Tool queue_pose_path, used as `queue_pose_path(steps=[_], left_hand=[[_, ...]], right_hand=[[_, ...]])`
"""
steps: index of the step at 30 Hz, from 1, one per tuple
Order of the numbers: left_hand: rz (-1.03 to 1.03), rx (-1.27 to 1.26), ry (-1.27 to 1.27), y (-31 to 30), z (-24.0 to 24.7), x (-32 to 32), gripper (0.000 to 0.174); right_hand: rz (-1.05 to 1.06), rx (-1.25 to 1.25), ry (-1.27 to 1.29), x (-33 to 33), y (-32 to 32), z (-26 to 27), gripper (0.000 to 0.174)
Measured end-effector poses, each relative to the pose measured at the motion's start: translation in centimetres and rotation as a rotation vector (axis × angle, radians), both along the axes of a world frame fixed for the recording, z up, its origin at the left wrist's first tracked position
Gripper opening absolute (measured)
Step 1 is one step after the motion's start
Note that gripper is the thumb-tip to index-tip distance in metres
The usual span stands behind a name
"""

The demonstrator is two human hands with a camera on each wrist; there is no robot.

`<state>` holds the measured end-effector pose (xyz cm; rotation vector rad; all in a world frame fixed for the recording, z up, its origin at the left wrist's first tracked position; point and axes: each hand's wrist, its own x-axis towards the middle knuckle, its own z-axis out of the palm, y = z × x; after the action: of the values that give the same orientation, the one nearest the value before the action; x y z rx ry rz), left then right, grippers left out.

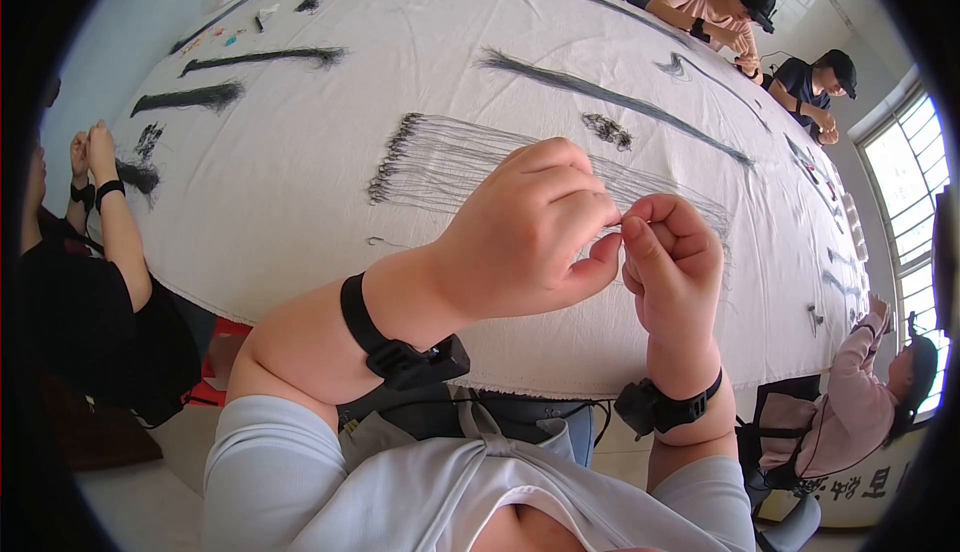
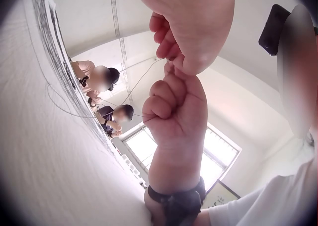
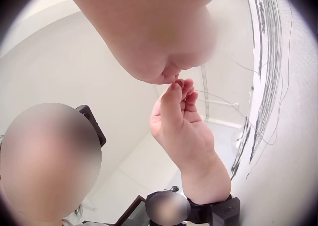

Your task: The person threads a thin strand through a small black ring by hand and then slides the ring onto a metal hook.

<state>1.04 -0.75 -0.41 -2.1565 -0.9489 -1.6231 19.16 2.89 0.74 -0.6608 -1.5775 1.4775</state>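
Above the white cloth, my left hand [image 1: 540, 227] and my right hand [image 1: 675, 272] meet fingertip to fingertip. Both pinch a thin dark strand [image 2: 141, 78], which trails in a loose loop toward the cloth in the left wrist view. The right hand's other fingers are curled in. What lies exactly between the fingertips is too small to tell. Beneath the hands, a row of long thin strands [image 1: 460, 157] with dark knotted ends [image 1: 390, 157] lies across the cloth. A short hooked strand [image 1: 385, 242] lies left of the left hand.
Dark fibre bundles [image 1: 620, 100] lie farther back on the cloth [image 1: 300, 172], others [image 1: 190, 99] at the left. A small dark tangled heap [image 1: 607, 131] is behind my hands. Several people sit around the table, one at the left [image 1: 100, 302], one at the right [image 1: 850, 392].
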Motion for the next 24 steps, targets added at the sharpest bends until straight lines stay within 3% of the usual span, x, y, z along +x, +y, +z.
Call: queue_pose_path(steps=[17, 24], left_hand=[[-0.018, 0.028, -0.026, 0.23, -0.07, -0.02, 0.026], [-0.024, 0.017, -0.119, 0.10, 0.47, -0.36, 0.021]], right_hand=[[0.004, 0.006, 0.020, -0.32, -0.04, -0.23, 0.011], [0.179, -0.151, 0.258, -0.04, -0.05, -0.25, 0.008]])
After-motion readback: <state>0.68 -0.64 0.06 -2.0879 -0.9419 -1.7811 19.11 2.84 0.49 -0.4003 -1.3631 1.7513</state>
